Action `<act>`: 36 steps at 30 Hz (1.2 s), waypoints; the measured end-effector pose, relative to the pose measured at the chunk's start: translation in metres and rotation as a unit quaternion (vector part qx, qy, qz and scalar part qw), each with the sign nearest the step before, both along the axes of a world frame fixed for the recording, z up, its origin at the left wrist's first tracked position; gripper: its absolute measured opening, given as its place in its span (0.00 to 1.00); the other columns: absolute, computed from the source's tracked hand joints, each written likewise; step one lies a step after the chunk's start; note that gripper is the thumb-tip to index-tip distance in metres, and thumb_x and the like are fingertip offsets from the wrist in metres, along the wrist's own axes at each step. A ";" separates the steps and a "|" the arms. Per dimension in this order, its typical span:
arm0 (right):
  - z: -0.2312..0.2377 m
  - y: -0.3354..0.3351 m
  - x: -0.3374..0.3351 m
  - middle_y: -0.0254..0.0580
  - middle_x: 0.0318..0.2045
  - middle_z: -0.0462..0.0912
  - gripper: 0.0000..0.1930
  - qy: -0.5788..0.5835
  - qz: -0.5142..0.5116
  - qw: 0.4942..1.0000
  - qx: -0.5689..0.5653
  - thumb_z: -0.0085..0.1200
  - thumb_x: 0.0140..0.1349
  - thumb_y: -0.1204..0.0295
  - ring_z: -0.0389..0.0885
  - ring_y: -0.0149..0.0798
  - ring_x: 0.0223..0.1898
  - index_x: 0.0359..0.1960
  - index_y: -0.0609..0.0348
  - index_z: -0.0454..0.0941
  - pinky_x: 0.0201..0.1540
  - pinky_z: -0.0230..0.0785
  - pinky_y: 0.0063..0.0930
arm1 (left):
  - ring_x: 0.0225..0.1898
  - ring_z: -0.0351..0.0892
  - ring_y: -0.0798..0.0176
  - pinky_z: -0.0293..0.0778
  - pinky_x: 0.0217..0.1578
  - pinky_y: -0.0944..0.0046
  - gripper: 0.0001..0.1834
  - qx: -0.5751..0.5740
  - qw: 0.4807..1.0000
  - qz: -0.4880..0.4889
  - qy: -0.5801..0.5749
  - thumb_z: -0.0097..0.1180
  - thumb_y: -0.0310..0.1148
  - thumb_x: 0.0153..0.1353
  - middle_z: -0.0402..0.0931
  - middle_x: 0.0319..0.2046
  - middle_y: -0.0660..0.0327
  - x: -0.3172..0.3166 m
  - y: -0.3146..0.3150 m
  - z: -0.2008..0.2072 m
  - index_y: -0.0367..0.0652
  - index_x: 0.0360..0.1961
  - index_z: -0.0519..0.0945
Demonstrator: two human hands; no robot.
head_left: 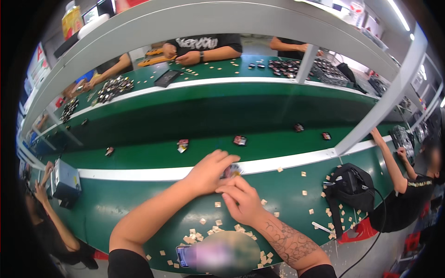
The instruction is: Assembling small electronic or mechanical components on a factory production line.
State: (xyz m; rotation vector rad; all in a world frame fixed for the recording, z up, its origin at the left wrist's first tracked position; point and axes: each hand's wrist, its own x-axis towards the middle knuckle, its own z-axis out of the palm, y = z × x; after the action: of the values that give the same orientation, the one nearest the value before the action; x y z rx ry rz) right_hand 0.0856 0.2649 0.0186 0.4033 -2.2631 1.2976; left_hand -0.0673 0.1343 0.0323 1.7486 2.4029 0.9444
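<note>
Both my hands meet over the near green bench (139, 197), close to the white rail. My left hand (209, 172) is closed round a small dark part with bits of red and yellow (232, 170); its kind is too blurred to tell. Fingers bent, my right hand (242, 200) pinches at the near edge of this same part. Fingers partly hide it. Small beige square pieces (218, 204) lie scattered on the bench below and beside my hands.
Beyond the white rail (134, 174), small dark parts (239, 140) lie spaced along a green strip. A black bag (350, 185) with a cable sits at right, a grey box (65, 178) at left. A phone (183, 255) lies near me. Co-workers' arms (387, 153) show around.
</note>
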 end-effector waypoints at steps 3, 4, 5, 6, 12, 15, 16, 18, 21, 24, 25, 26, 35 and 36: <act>-0.003 0.001 -0.002 0.41 0.39 0.77 0.11 -0.039 0.043 0.998 0.018 0.60 0.67 0.78 0.84 0.45 0.35 0.49 0.57 0.85 0.37 0.79 0.39 | 0.52 0.79 0.43 0.78 0.53 0.47 0.34 -0.041 0.997 0.043 -0.056 0.74 0.31 0.55 0.81 0.46 0.51 0.033 -0.060 -0.007 0.42 0.64 0.77; -0.005 0.000 0.001 0.40 0.40 0.77 0.11 -0.085 0.061 0.992 0.066 0.60 0.67 0.78 0.84 0.45 0.35 0.49 0.56 0.85 0.37 0.79 0.39 | 0.52 0.79 0.44 0.79 0.53 0.48 0.35 -0.018 0.996 0.040 -0.082 0.74 0.32 0.56 0.80 0.47 0.52 0.043 -0.073 -0.013 0.42 0.66 0.77; -0.005 -0.003 0.002 0.40 0.40 0.77 0.11 -0.131 0.078 0.981 0.117 0.60 0.66 0.78 0.84 0.45 0.35 0.49 0.56 0.85 0.37 0.79 0.39 | 0.52 0.79 0.45 0.79 0.53 0.49 0.37 0.013 0.996 0.043 -0.075 0.74 0.32 0.57 0.79 0.48 0.53 0.051 -0.085 -0.015 0.43 0.68 0.75; -0.003 -0.005 0.002 0.39 0.40 0.75 0.09 -0.143 0.074 0.973 0.165 0.60 0.66 0.77 0.85 0.45 0.35 0.46 0.55 0.85 0.36 0.80 0.40 | 0.51 0.79 0.45 0.79 0.53 0.50 0.37 -0.012 0.994 0.058 -0.087 0.74 0.32 0.58 0.78 0.48 0.53 0.058 -0.093 -0.011 0.43 0.69 0.74; 0.010 -0.029 0.005 0.36 0.39 0.75 0.10 -0.116 0.051 0.934 0.336 0.61 0.60 0.76 0.84 0.40 0.40 0.44 0.57 0.83 0.38 0.82 0.38 | 0.50 0.79 0.47 0.80 0.50 0.52 0.39 -0.009 0.993 0.082 -0.087 0.75 0.32 0.58 0.77 0.46 0.55 0.076 -0.120 -0.019 0.46 0.71 0.74; 0.019 -0.037 0.007 0.35 0.39 0.76 0.14 -0.119 0.034 0.906 0.406 0.61 0.56 0.76 0.83 0.39 0.41 0.46 0.57 0.82 0.39 0.82 0.36 | 0.50 0.78 0.46 0.80 0.50 0.52 0.38 0.004 0.995 0.069 -0.066 0.74 0.30 0.58 0.76 0.47 0.55 0.077 -0.120 -0.018 0.44 0.71 0.73; 0.022 -0.040 0.008 0.35 0.39 0.76 0.14 -0.122 0.036 0.903 0.410 0.61 0.56 0.76 0.83 0.39 0.41 0.46 0.57 0.82 0.39 0.82 0.36 | 0.49 0.78 0.46 0.80 0.49 0.52 0.38 -0.002 0.997 0.056 -0.046 0.73 0.29 0.59 0.76 0.47 0.54 0.077 -0.119 -0.018 0.44 0.71 0.73; 0.023 -0.046 0.010 0.34 0.38 0.76 0.14 -0.123 0.003 0.900 0.418 0.61 0.55 0.75 0.83 0.39 0.41 0.45 0.57 0.82 0.39 0.81 0.36 | 0.49 0.77 0.45 0.80 0.49 0.52 0.38 0.007 0.997 0.060 -0.038 0.73 0.29 0.59 0.75 0.47 0.54 0.079 -0.119 -0.021 0.43 0.71 0.72; 0.011 -0.044 0.009 0.35 0.37 0.78 0.10 -0.126 -0.010 0.921 0.368 0.62 0.59 0.76 0.84 0.39 0.39 0.43 0.57 0.83 0.38 0.81 0.35 | 0.48 0.77 0.45 0.80 0.50 0.52 0.37 0.015 0.996 0.075 -0.050 0.73 0.29 0.60 0.75 0.47 0.53 0.081 -0.121 -0.023 0.42 0.70 0.72; -0.003 -0.039 0.006 0.38 0.37 0.79 0.07 -0.139 -0.009 0.969 0.205 0.63 0.64 0.78 0.85 0.41 0.36 0.43 0.57 0.83 0.36 0.80 0.34 | 0.50 0.78 0.45 0.80 0.51 0.51 0.38 0.017 0.992 0.090 -0.090 0.73 0.30 0.59 0.75 0.48 0.52 0.081 -0.122 -0.024 0.41 0.70 0.72; -0.002 -0.038 0.006 0.38 0.37 0.79 0.07 -0.140 -0.008 0.969 0.206 0.63 0.64 0.78 0.85 0.41 0.36 0.43 0.57 0.83 0.36 0.80 0.34 | 0.51 0.78 0.45 0.80 0.51 0.51 0.38 0.017 0.989 0.094 -0.110 0.74 0.30 0.59 0.75 0.49 0.52 0.081 -0.122 -0.024 0.41 0.70 0.72; 0.001 -0.036 0.004 0.39 0.36 0.79 0.07 -0.174 -0.009 0.974 0.143 0.63 0.66 0.78 0.84 0.42 0.34 0.44 0.57 0.84 0.36 0.79 0.33 | 0.51 0.78 0.45 0.80 0.51 0.51 0.38 0.018 0.989 0.094 -0.111 0.74 0.30 0.59 0.75 0.49 0.52 0.081 -0.121 -0.024 0.41 0.70 0.72; 0.003 -0.019 -0.005 0.41 0.32 0.76 0.05 -0.177 0.013 0.976 0.127 0.63 0.67 0.80 0.78 0.41 0.31 0.43 0.62 0.87 0.36 0.73 0.33 | 0.54 0.79 0.43 0.79 0.54 0.49 0.38 -0.001 0.986 0.083 -0.143 0.76 0.33 0.59 0.77 0.51 0.52 0.072 -0.133 -0.022 0.43 0.69 0.72; 0.001 -0.018 -0.006 0.42 0.32 0.78 0.05 -0.168 -0.011 0.977 0.132 0.63 0.68 0.80 0.79 0.43 0.31 0.43 0.61 0.87 0.36 0.74 0.34 | 0.54 0.79 0.44 0.79 0.55 0.49 0.38 -0.002 0.984 0.092 -0.150 0.76 0.33 0.59 0.78 0.50 0.52 0.072 -0.133 -0.022 0.44 0.69 0.73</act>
State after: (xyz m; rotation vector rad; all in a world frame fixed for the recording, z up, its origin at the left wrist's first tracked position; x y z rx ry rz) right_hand 0.0792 0.2471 0.0195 0.2643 -2.7295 1.1238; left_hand 0.0051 0.0008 0.0105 1.2874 2.3909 1.1296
